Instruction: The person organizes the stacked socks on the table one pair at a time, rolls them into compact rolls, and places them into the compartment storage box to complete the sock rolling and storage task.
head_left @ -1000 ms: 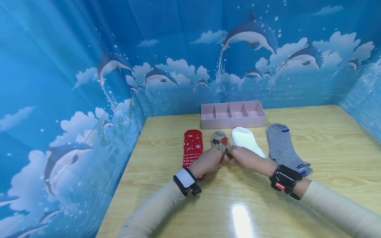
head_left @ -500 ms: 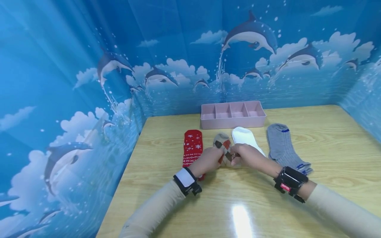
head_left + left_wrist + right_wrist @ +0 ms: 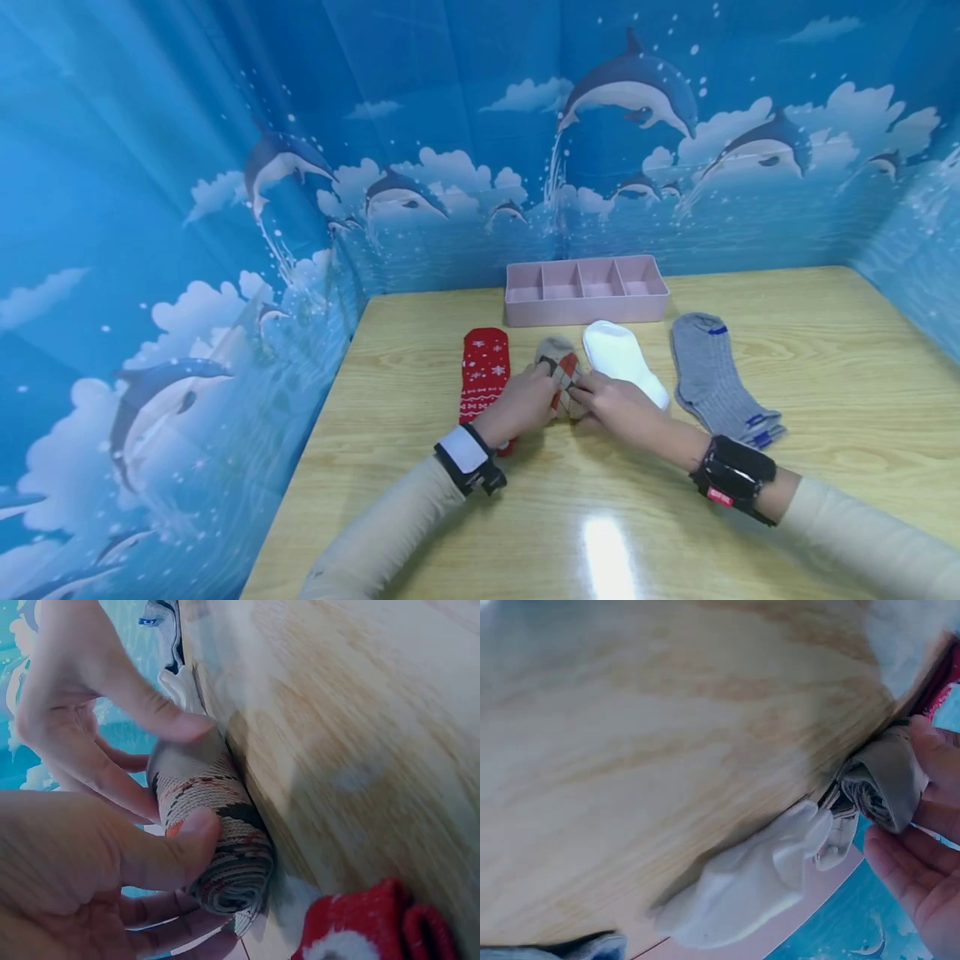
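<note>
A beige argyle sock with red and dark diamonds lies mid-table, part of it rolled into a tight cylinder. My left hand grips one end of the roll, its thumb on top in the left wrist view, where the spiral end of the rolled sock shows. My right hand holds the other end between thumb and fingers. In the right wrist view, the right hand's fingertips curl around the grey-beige end of the roll. The sock's toe lies flat beyond the hands.
A red snowflake sock lies left of the argyle one, partly under the left forearm. To the right are a white sock and grey socks. A pink divided box stands behind, before a dolphin-print curtain.
The right hand shifted slightly right, loosening its hold, then came back onto the roll. The left hand stays at its end, with fingers a little farther forward. The other socks and box have not moved.
</note>
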{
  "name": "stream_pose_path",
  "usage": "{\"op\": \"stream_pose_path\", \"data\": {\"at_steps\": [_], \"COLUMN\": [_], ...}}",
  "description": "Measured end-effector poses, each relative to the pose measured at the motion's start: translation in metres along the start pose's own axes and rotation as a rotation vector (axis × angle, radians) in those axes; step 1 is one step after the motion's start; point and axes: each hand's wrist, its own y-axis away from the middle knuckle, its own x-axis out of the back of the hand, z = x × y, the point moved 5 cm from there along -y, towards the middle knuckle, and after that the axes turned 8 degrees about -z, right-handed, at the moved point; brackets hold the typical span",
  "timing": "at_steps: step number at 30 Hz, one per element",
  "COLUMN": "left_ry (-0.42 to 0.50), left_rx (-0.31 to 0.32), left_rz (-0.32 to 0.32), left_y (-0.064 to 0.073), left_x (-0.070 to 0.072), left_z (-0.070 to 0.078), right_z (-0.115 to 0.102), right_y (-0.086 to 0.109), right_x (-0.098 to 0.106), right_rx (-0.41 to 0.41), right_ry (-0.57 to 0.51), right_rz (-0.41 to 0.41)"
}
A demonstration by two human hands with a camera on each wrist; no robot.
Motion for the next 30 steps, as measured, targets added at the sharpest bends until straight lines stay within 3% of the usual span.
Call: {"op": "stream_pose_path", "data": {"at_steps": [4, 9, 12, 18, 24, 27, 30], "left_ry": [0.052, 0.202, 0.241, 0.164, 0.095, 0.094, 0.095], "left_rx": [-0.017, -0.002, -0.009, -0.057, -0.056, -0.049, -0.040], "left_rz": [0.019, 0.049, 0.065, 0.114, 0.154, 0.140, 0.085], "left_y": [-0.002, -0.004, -0.006, -0.007, -0.008, -0.007, -0.005], "left_x": [0.002, 0.006, 0.008, 0.011, 0.015, 0.015, 0.014], "left_z": [-0.002, -0.009, -0.011, -0.012, -0.010, -0.009, -0.007], "right_z": [0.001, 0.013, 0.020, 0.034, 0.047, 0.049, 0.049], "right_y": [-0.003, -0.009, -0.013, -0.023, -0.030, -0.032, -0.031], "right_x": [-0.002, -0.004, -0.004, -0.006, -0.008, -0.009, -0.010], "right_rx": [-0.030, -0.132, -0.168, -0.195, -0.231, -0.231, -0.229], "right_ry": [-0.020, -0.190, -0.270, -0.325, -0.483, -0.530, -0.549], "right_rz": [-0.058, -0.132, -0.181, -0.237, -0.290, -0.306, -0.315]}}
